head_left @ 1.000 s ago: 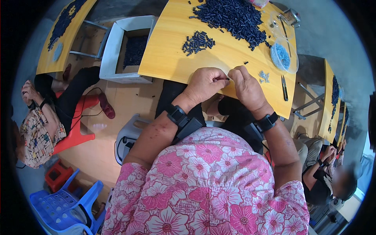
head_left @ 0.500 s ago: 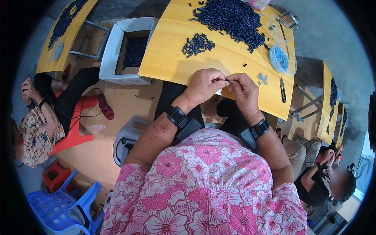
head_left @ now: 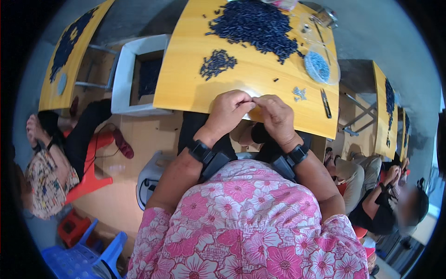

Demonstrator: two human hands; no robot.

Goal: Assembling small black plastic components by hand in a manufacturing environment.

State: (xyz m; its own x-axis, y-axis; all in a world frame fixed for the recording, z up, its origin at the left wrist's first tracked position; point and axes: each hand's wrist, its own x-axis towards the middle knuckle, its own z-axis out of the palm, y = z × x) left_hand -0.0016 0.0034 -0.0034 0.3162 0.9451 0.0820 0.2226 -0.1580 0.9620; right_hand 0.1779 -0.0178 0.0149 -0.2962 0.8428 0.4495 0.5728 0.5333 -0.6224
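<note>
The left hand (head_left: 228,115) and right hand (head_left: 278,122) meet pinched at the bench's (head_left: 183,90) six-o'clock edge, any grasped thing indiscernible, so a fumble there could drop it, the dark tubes (head_left: 253,30) lying heaped at twelve o'clock.

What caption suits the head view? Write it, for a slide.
Left hand and right hand meet at a yellow table holding dark pieces.

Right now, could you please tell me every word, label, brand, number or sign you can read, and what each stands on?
No text is readable anywhere.
Pink-and-white package: cut off by the frame; any print is unreadable.
Dark tube pieces: too small to show any lettering.
White box: no legible marking.
</note>
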